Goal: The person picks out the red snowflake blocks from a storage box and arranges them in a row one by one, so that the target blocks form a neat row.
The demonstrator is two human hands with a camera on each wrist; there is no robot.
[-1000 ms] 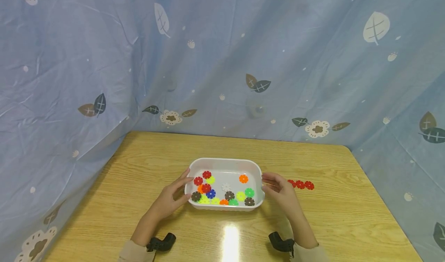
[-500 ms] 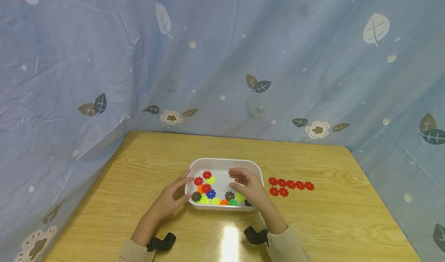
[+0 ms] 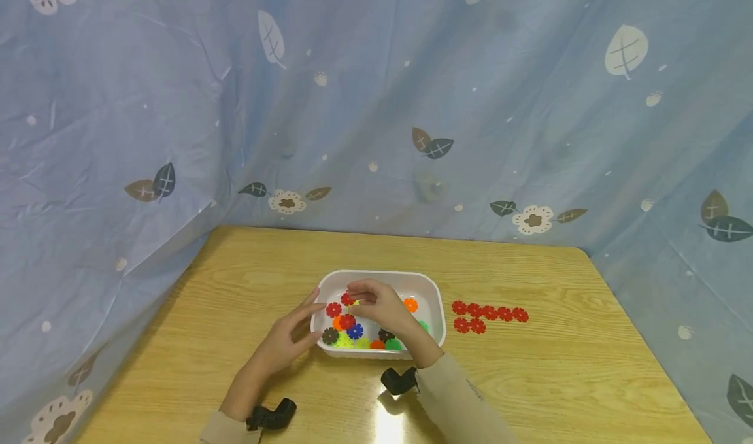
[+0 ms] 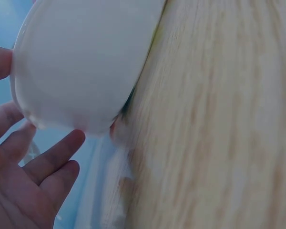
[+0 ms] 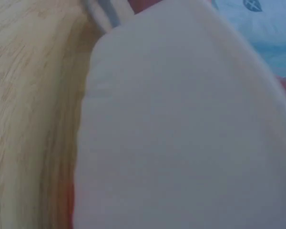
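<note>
A white plastic tray (image 3: 432, 293) holds several notched plastic discs in red, orange, yellow, blue, brown and green. My left hand (image 3: 288, 336) rests at the tray's left end, thumb and fingers spread along the rim. In the left wrist view, straight fingers (image 4: 57, 155) lie against the tray's outer wall (image 4: 81, 67). My right hand (image 3: 379, 307) is over the tray's left half, thumb and fingers apart, close to a red disc (image 3: 347, 299). Another red disc (image 3: 347, 322) lies just below. The right wrist view shows mostly the tray's blurred wall (image 5: 181, 133).
To the right of the tray, several red discs lie flat on the wooden table (image 3: 559, 359): an upper row (image 3: 490, 312) and a shorter lower row with a red disc (image 3: 478, 326). A blue patterned curtain (image 3: 353, 104) hangs behind and along the sides.
My right hand has moved left from the tray's right edge to above the discs at its left, uncovering the red rows on the table. My left hand has stayed in place.
</note>
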